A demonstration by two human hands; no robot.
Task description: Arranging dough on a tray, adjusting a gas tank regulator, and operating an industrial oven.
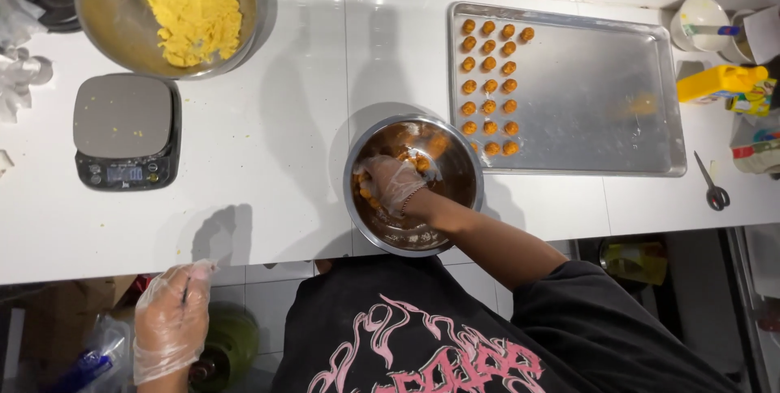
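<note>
Right hand [392, 182] in steel bowl [463, 198], gloved fingers curled on orange balls [366, 195]. Left hand [171, 320] below tabletop [268, 157], fingers loosely apart, empty. Baking tray [601, 101] just right, scale [126, 131] left.

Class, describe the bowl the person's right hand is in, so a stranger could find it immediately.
Start at the white counter. At its near edge, left of the flat metal baking tray, sits a small round steel bowl with the gloved right hand inside. Unlike the larger steel bowl of yellow crumbs, it holds orange pieces.
</note>
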